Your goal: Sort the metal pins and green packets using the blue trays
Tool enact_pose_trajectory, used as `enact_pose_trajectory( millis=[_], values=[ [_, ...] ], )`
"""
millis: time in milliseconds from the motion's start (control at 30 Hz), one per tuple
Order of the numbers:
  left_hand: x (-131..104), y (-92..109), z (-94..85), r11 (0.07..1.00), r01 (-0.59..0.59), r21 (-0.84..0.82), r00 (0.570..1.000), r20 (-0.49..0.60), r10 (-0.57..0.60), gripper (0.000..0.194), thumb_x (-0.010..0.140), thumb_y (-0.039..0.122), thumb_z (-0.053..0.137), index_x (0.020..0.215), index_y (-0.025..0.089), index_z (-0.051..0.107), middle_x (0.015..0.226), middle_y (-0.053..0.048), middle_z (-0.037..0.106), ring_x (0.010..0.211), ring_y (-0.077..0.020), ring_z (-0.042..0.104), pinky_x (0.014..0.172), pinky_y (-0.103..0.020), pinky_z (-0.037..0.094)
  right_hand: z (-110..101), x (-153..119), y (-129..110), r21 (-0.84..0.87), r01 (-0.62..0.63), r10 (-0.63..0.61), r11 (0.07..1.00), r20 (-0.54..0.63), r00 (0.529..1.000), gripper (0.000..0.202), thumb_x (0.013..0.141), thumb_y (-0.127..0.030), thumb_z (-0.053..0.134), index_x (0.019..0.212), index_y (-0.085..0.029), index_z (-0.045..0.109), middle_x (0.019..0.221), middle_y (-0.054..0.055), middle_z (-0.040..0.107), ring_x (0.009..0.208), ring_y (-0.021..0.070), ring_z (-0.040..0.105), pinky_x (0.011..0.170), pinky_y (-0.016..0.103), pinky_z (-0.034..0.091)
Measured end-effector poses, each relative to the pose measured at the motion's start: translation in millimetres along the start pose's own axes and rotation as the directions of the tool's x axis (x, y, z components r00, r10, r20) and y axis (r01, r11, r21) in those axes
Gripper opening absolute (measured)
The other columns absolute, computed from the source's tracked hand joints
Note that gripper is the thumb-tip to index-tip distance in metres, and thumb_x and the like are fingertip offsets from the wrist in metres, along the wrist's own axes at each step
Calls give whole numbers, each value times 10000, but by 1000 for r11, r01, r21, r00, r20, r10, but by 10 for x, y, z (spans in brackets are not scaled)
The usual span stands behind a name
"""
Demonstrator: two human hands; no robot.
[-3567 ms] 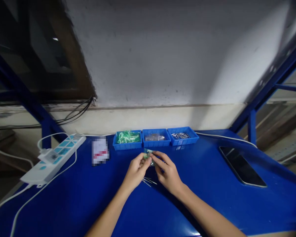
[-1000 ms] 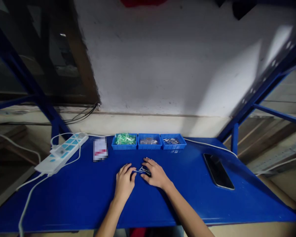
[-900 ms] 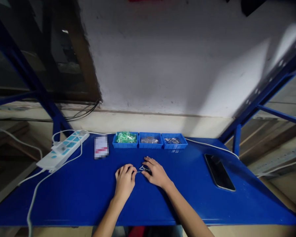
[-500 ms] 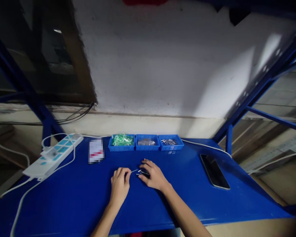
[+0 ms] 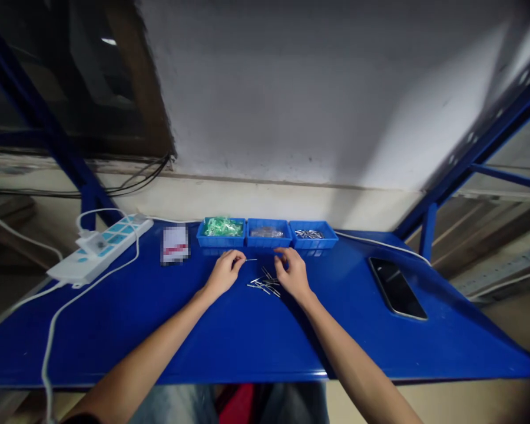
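Note:
My left hand [image 5: 225, 271] pinches a thin metal pin [image 5: 251, 259], which points to the right. Just right of it, my right hand [image 5: 291, 270] hovers with thumb and fingers apart and nothing between them. Several loose metal pins [image 5: 265, 285] lie in a small pile on the blue table, between and slightly below the hands. Behind the hands stand three blue bins side by side: one with green pieces in clear plastic [image 5: 222, 227], one with small clear-looking pieces [image 5: 266, 232], and one with metal pins [image 5: 309, 234].
A white power strip [image 5: 99, 249] with cables lies at the left of the blue table [image 5: 229, 341]. Left of the bins is a blurred white and red packet [image 5: 175, 243]. A black phone [image 5: 397, 287] rests at the right. Blue frame posts rise on both sides.
Both hands have moved toward the bins. My right hand has come off the pin pile, which now shows uncovered. My left hand still pinches a pin. The camera view has shifted.

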State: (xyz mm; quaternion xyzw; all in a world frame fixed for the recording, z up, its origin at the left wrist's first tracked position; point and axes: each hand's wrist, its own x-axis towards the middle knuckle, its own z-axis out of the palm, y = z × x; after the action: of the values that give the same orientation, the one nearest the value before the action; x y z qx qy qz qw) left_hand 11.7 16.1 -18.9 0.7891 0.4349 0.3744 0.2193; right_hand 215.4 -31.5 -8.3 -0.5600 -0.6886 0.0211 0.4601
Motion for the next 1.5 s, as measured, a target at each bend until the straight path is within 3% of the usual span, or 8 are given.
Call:
enact_pose_trajectory(
  millis=[100,233,333,467,633,933,1333,1500],
  values=[
    [23,-10,33,1000,-11,-22,999,33,12,107,844,213,483,859,190,587,799,-20,633,780,-168,594,728,-276,446,79,127,-42,-42,120,-114,992,127,985,164,846,-227,514,973,-190,611,835,57,585,807,195,534,765,326,427],
    [-33,-37,51,988,8,-156,1000,19,-5,166,864,241,461,1007,190,529,783,-4,614,758,-147,609,727,-261,457,171,183,-106,-73,295,-258,953,319,912,101,847,-231,540,906,-200,615,856,53,598,813,185,514,760,319,391],
    [-36,-38,45,973,29,-229,999,50,-18,171,874,260,449,1017,188,509,710,18,596,726,-145,613,727,-264,453,194,183,-145,-112,354,-287,928,389,875,103,874,-209,500,848,-189,598,812,47,598,780,173,497,727,305,365],
    [-13,-21,29,955,76,-285,997,34,-70,184,855,291,492,999,181,524,723,10,618,742,-150,615,741,-269,452,178,167,-165,-185,352,-270,917,361,893,162,914,-215,433,833,-176,568,808,60,593,782,178,487,720,302,350],
    [-19,-4,22,979,38,-200,999,34,-31,117,816,286,543,818,181,595,790,-12,641,768,-156,598,749,-275,447,152,93,-109,-219,301,-226,928,313,923,223,939,-242,387,806,-176,554,783,65,580,765,178,490,698,293,345],
    [-68,87,-29,991,-65,-119,996,51,71,88,831,225,514,792,194,585,774,-2,632,757,-151,581,734,-263,436,151,48,-175,-114,320,-262,941,357,897,228,938,-252,384,775,-189,531,745,44,563,723,168,482,699,287,353],
    [-104,142,-56,993,-100,-66,995,15,101,125,857,238,499,826,199,614,769,-3,651,748,-156,592,733,-270,425,165,30,-173,-88,270,-232,959,306,923,242,943,-239,357,761,-191,509,726,46,561,702,173,487,664,286,373],
    [-134,141,-66,992,-99,-78,995,0,99,137,844,241,520,935,204,616,793,-9,667,769,-162,601,749,-276,428,191,6,-195,-83,227,-196,970,278,940,250,942,-243,356,741,-191,494,711,46,557,696,174,488,640,282,375]
  ],
)
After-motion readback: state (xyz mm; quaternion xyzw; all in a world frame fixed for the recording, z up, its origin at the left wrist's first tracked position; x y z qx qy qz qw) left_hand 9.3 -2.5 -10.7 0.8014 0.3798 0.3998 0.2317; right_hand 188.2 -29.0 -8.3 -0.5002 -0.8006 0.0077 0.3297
